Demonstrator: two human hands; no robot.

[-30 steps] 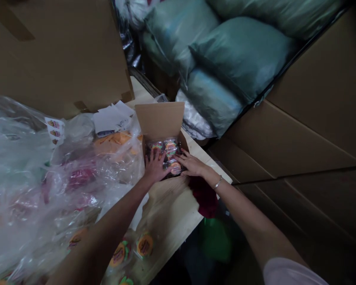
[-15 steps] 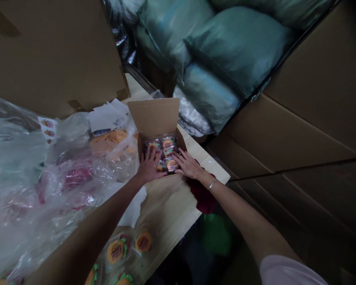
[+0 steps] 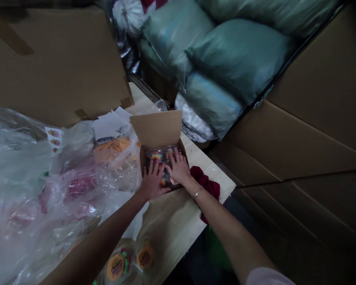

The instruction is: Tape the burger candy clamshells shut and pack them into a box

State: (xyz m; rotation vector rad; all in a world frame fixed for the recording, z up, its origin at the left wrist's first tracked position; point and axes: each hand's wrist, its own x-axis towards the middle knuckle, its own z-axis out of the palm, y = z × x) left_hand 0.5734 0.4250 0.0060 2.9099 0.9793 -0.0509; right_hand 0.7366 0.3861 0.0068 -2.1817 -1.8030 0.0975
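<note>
On the table stands a small cardboard box [image 3: 157,128] with its lid raised, filled with several clear plastic packs [image 3: 156,155] holding burger-shaped items with orange tops and green edges. My left hand [image 3: 152,180] lies over the front left of the box, fingers spread on the packs and its wall. Across the right side of the packs rests my right hand [image 3: 178,168], flat with fingers apart, a bracelet on the wrist. Both hands hide part of the contents. Nearer me, a burger-shaped item in a clear pack [image 3: 116,267] sits beside another [image 3: 144,256].
Crumpled clear plastic bags [image 3: 68,186] cover the left of the table, some holding pink and orange pieces. White papers [image 3: 112,123] lie behind them. Dark red cloth [image 3: 206,183] is at the right edge. Green sacks [image 3: 240,55] and large cartons [image 3: 320,134] stand beyond.
My right hand has moved from the box's right edge inward over the packs. My left hand stays at the front left. The whole view has shifted, so things appear lower.
</note>
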